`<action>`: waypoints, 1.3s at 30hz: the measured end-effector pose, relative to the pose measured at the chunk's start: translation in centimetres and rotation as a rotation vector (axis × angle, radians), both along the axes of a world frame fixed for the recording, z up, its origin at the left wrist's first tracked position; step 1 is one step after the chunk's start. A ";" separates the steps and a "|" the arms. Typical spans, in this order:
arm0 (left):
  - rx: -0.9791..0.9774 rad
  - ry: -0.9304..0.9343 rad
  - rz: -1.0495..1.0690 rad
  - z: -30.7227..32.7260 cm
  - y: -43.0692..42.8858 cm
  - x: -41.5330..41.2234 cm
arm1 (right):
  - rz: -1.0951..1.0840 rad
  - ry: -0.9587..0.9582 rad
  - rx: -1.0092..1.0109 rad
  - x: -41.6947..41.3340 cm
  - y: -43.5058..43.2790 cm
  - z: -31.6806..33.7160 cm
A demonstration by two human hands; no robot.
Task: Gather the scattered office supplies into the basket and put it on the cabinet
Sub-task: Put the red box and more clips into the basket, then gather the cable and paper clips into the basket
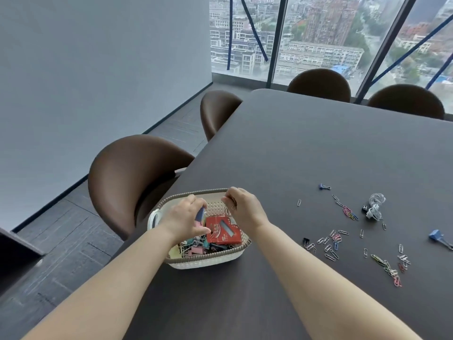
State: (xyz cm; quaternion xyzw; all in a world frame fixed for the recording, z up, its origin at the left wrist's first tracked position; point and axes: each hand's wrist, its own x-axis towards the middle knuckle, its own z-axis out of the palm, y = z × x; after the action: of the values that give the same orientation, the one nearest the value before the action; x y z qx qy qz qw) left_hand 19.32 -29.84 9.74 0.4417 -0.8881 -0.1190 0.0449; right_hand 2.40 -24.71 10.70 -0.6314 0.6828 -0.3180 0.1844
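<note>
Tabletop (318, 148), basket (208, 262) near left edge, clips (331, 244) right

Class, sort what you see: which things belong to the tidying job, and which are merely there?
Belonging: basket, red box, paper clips, binder clips, white cord.
Merely there: brown chairs, window.

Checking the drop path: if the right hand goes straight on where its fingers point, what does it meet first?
The right hand, pinching clips, points down into the basket. Likely first: the red box inside, though depth is unclear.
</note>
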 end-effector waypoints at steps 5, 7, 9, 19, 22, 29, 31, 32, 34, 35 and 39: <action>0.056 -0.002 -0.037 -0.3 -1.0 1.3 | 0.013 0.082 0.148 0.9 -0.5 -1.1; 0.010 -0.019 -0.049 -0.4 -1.0 1.5 | 0.031 0.113 0.218 0.9 -0.5 -1.2; -0.048 -0.007 -0.052 -0.5 -0.9 1.6 | 0.060 0.146 0.260 0.8 -0.4 -1.0; -0.364 0.246 -0.007 -0.3 1.3 -1.9 | 0.040 0.225 0.061 -2.6 2.7 -0.3; -0.399 0.315 -0.072 -0.2 2.7 -5.3 | -0.088 0.225 0.045 -6.3 4.9 -0.8; -0.317 0.390 -0.365 -3.7 7.8 -17.3 | -0.426 0.266 0.277 -17.7 14.1 -6.1; -0.221 0.271 -0.413 -6.0 9.3 -20.4 | -0.495 0.262 0.383 -20.5 16.9 -7.7; -0.156 0.163 -0.411 -7.0 10.0 -21.6 | -0.527 0.256 0.436 -21.7 18.3 -8.4; -0.050 -0.090 -0.363 -9.2 11.0 -23.7 | -0.583 0.249 0.537 -23.8 20.7 -9.8; 0.006 -0.212 -0.334 -10.2 11.4 -24.3 | -0.603 0.253 0.585 -24.7 21.6 -10.4; 0.113 -0.408 -0.233 -12.8 11.3 -26.3 | -0.664 0.251 0.743 -28.1 23.8 -12.4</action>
State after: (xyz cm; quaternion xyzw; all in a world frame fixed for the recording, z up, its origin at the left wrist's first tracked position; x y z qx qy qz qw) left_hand -7.02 -18.53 -3.05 0.3532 -0.9156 -0.0811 -0.1743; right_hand -25.73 -0.87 -1.66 -0.3057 0.9304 -0.0171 0.2017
